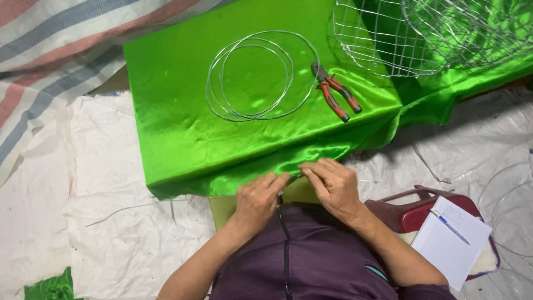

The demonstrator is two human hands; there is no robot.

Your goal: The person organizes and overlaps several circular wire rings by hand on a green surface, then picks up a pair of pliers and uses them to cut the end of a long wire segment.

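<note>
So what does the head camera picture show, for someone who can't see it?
A person's left hand and right hand pinch the near edge of a shiny green satin cloth over a table. On it lie a coil of thin silver wire, red-handled pliers and a wire mesh basket.

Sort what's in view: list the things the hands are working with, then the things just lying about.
In hand:
- left hand and right hand, both pinching the near edge of the green satin cloth

Lying about:
- coil of wire on the cloth
- red-handled pliers beside it
- wire mesh baskets at the far right
- notepad with a pen on a red stool
</note>
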